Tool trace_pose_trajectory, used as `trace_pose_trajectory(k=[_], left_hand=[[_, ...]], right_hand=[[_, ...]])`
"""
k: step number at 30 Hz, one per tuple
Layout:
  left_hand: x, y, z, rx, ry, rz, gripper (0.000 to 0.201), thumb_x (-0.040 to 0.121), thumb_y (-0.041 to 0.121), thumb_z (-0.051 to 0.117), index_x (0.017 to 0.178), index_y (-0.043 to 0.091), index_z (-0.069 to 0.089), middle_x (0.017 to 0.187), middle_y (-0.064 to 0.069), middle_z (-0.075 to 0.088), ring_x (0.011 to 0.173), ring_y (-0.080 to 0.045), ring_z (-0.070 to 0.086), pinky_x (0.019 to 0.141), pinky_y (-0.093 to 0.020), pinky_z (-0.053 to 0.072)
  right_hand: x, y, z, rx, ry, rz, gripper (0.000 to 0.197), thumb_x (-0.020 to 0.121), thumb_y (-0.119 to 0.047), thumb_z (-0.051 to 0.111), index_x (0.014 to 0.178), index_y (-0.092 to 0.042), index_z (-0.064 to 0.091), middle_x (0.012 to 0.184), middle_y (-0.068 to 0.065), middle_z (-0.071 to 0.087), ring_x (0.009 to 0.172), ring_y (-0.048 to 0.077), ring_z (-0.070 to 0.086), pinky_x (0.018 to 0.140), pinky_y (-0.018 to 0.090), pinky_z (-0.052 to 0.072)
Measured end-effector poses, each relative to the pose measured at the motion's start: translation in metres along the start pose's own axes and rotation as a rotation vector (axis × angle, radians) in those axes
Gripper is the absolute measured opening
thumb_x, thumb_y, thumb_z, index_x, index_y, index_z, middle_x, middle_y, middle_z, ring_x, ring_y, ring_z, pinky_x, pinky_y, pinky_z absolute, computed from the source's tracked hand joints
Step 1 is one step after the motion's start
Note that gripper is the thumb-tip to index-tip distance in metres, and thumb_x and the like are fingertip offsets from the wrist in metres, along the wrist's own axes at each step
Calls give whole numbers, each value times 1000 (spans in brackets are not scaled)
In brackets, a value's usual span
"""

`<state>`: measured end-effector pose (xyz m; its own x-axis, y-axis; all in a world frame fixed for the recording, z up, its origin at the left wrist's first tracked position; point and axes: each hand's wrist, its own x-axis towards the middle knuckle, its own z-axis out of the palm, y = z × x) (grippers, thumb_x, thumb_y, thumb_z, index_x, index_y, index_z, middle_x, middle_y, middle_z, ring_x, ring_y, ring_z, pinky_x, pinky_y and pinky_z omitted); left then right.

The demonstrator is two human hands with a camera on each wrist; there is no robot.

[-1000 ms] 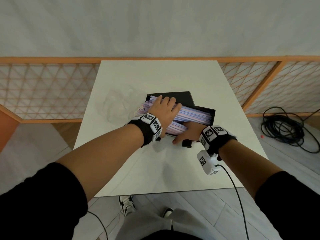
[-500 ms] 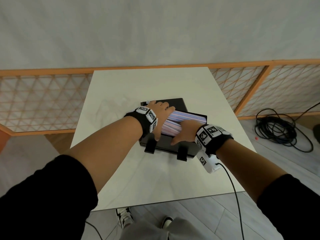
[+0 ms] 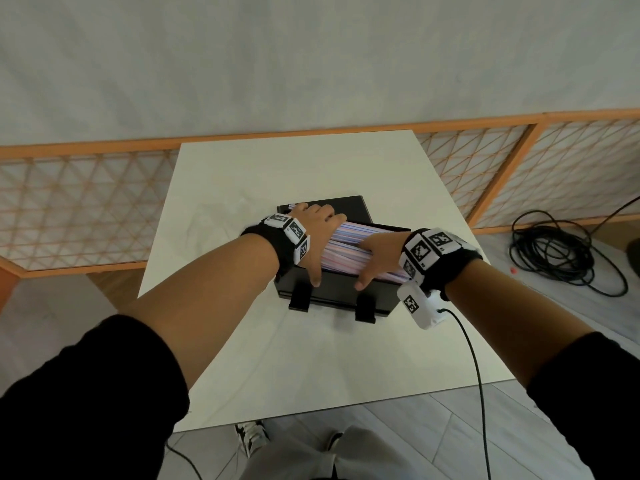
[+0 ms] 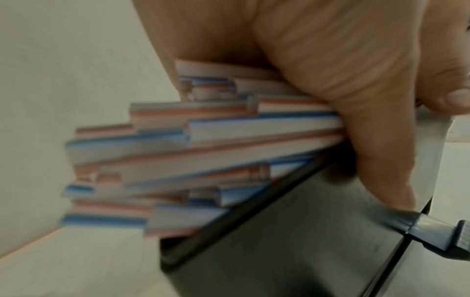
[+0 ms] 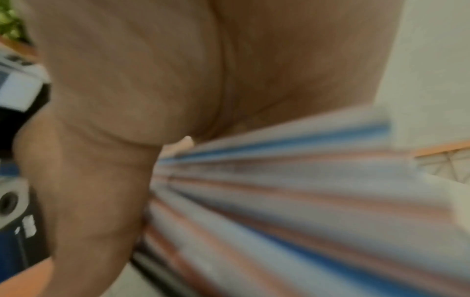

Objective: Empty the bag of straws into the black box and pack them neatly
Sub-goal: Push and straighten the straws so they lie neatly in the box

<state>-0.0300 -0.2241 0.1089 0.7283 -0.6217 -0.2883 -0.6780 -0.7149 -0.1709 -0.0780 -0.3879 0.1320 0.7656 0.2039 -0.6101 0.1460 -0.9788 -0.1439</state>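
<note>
The black box (image 3: 332, 292) sits mid-table with its lid (image 3: 349, 206) open behind it. A thick bundle of pink, blue and white striped straws (image 3: 349, 244) lies lengthwise in it, heaped above the rim. My left hand (image 3: 318, 230) grips the bundle's left end, fingers over the top and thumb down the box's front wall. My right hand (image 3: 377, 254) clasps the right part the same way. In the left wrist view the uneven straw ends (image 4: 203, 140) stick out past the box wall (image 4: 279, 241) under my palm (image 4: 343, 80). The right wrist view is blurred: straws (image 5: 279, 191) under my palm (image 5: 152, 80).
Two black latches (image 3: 299, 299) (image 3: 365, 308) hang off the box's front. The white table (image 3: 311, 375) ends close in front of me. An orange lattice fence (image 3: 86, 209) runs behind it. A coil of black cable (image 3: 561, 254) lies on the floor at right.
The box has slid nearer and squared up, so its front wall and latches now show. My right hand has moved from the front wall onto the straws. My left hand stays on them.
</note>
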Motion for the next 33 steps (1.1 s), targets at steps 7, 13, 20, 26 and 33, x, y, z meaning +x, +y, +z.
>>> trace_pose_trajectory(k=[7, 13, 20, 26, 33], left_hand=[[6, 3, -2, -45, 5, -40, 132, 39, 72, 78, 145, 20, 19, 135, -2, 38, 123, -23, 40, 104, -40, 31], [10, 2, 6, -42, 35, -60, 131, 38, 75, 75, 144, 21, 21, 134, -2, 39, 122, -23, 41, 105, -40, 32], [9, 6, 8, 42, 38, -78, 137, 37, 80, 70, 146, 17, 16, 139, -5, 36, 125, -27, 38, 105, -42, 30], [4, 10, 7, 90, 51, -72, 135, 44, 78, 70, 148, 13, 14, 142, -7, 34, 129, -28, 36, 107, -44, 30], [0, 11, 11, 83, 64, -78, 133, 46, 79, 68, 148, 13, 14, 140, -8, 35, 126, -28, 37, 107, -45, 30]], right_hand=[[-3, 16, -2, 149, 103, -26, 49, 78, -33, 69, 122, -15, 57, 115, 4, 59, 105, 23, 54, 94, 32, 42], [1, 19, 12, 352, 65, 7, 48, 79, -33, 55, 123, -14, 52, 124, 10, 55, 118, 28, 49, 103, 38, 39], [6, 7, 36, 258, 134, 68, 52, 98, -36, 29, 148, -21, 20, 148, 18, 35, 135, 33, 35, 112, 39, 26], [8, 9, 35, 239, 60, 62, 54, 98, -42, 25, 149, -29, 13, 155, 9, 25, 142, 28, 25, 116, 39, 18], [3, 10, 33, 255, 74, 29, 52, 99, -36, 29, 149, -27, 17, 151, 12, 32, 138, 29, 32, 113, 37, 22]])
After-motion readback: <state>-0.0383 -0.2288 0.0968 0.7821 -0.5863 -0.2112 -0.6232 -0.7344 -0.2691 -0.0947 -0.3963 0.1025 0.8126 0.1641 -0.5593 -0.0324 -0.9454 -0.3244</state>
